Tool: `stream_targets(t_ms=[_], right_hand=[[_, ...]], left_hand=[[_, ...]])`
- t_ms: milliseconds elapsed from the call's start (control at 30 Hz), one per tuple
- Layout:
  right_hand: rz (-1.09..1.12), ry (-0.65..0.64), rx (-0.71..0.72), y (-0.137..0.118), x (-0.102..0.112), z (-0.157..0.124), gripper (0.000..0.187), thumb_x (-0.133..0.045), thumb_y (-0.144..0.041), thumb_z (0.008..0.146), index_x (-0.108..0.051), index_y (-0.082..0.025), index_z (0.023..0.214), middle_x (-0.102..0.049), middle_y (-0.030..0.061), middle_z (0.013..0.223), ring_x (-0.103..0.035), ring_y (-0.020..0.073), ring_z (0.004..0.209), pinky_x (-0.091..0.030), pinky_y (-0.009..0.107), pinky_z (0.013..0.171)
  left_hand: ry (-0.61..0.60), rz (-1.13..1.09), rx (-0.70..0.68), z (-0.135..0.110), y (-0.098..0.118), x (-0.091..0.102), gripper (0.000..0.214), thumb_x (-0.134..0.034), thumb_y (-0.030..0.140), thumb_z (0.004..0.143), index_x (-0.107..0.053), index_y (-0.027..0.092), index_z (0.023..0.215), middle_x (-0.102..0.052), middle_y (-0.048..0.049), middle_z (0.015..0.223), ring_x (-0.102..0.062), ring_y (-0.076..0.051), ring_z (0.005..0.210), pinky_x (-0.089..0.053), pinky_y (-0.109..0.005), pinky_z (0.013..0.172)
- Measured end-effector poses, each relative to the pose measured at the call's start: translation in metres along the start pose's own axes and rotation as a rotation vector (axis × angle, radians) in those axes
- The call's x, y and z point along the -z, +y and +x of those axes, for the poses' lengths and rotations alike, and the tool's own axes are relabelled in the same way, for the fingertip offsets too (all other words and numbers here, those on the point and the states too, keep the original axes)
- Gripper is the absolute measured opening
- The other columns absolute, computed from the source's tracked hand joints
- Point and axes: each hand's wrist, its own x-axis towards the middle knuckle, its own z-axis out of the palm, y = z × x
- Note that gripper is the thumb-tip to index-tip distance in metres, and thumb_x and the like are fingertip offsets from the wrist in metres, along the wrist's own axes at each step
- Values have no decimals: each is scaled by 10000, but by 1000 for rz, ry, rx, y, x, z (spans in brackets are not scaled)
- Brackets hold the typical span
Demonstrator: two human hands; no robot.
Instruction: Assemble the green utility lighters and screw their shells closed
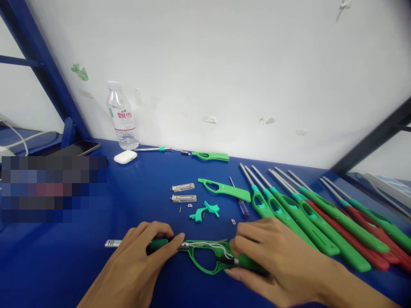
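Observation:
A green long-nosed lighter [208, 254] lies open on the blue table [135, 188], its white wires showing inside the handle. My left hand [141, 261] pinches its green neck beside the metal tube [112, 243]. My right hand [272, 256] grips the handle end, fingers curled round it. Just beyond lie a loose green handle shell [224, 188], two clear fuel cells [183, 193], small green trigger parts [205, 211] and a small blue-handled screwdriver [240, 202].
A row of several green and red assembled lighters [321, 218] lies at the right. At the back stand a water bottle [122, 117], a white earbud case [125, 156], a phone [78, 148] and another lighter in pieces [205, 155] by the white wall.

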Motion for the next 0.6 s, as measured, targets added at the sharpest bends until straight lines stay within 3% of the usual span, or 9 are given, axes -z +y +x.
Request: stream_targets(t_ms=[167,333,433,500,600], right_hand=[[-17,-94,5,4,-3,0,372,-409,-368,1206,-663,-236,967,-640,-14,819,-592,175,666,-315,356,595],[17,-78,-16,5,-4,-2,398,-406,-395,1223,-651,-232,955,-663,-26,818,-607,163,674,-301,359,607],[77,-140,-59,5,-3,-2,439,-387,-440,1229,-651,-233,945,-676,-28,835,-642,159,713,-298,362,618],[110,-188,-87,5,-2,-1,454,-386,-471,1226,-644,-234,937,-680,-25,855,-659,162,748,-303,358,629],[129,-211,-108,5,0,0,455,-393,-483,1222,-629,-232,925,-673,-24,862,-649,162,754,-315,347,637]], left_hand=[[150,-1,-12,14,10,7,493,-468,54,1001,-757,357,1261,-780,19,1038,-766,-158,824,-627,-273,716],[178,-9,5,17,11,9,469,-474,87,1022,-777,372,1240,-788,25,1028,-775,-148,809,-644,-258,721],[188,-31,43,15,11,7,379,-487,191,1100,-795,392,1193,-791,32,1020,-789,-139,809,-653,-231,737],[163,-62,105,11,11,5,293,-518,338,1143,-784,398,1251,-793,27,1077,-806,-137,864,-655,-211,794],[69,-178,277,0,11,3,354,-503,470,1159,-685,410,1457,-773,22,1264,-813,-134,1020,-628,-176,909]])
